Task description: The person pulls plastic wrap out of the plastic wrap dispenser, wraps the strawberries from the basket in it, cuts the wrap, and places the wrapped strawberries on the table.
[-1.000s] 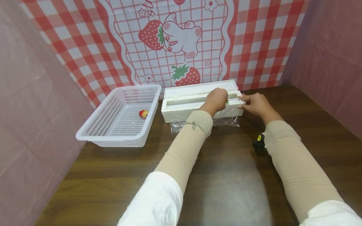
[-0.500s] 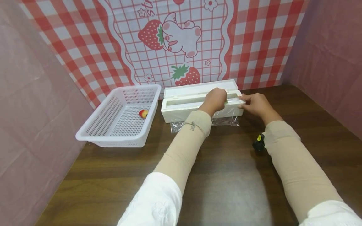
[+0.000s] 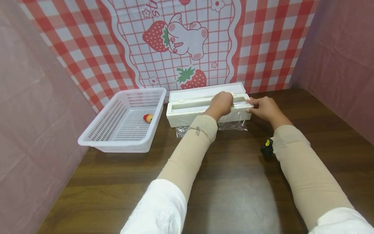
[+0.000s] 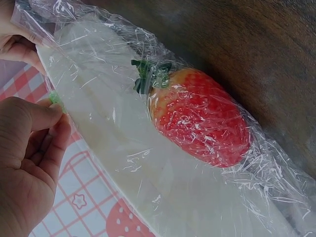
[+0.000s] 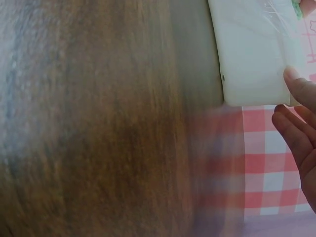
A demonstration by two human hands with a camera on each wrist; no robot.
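Note:
A long white cling film box stands at the back of the table with its lid raised. My left hand is over the box's front edge, its thumb and fingertips pinching a small green slide cutter. At the box's right end, my right hand holds the corner between thumb and fingers. Clear cling film drapes down the front onto the table. Under the film shows a red strawberry with green leaves, hidden behind the left forearm in the head view.
Left of the box stands a white plastic basket with a small red and yellow fruit-like piece inside. A black object with a yellow spot sits by the right sleeve. A checked strawberry-print cloth hangs behind.
My left hand has slid slightly left along the box's front edge with the slide cutter. The right hand keeps its hold on the box's right end.

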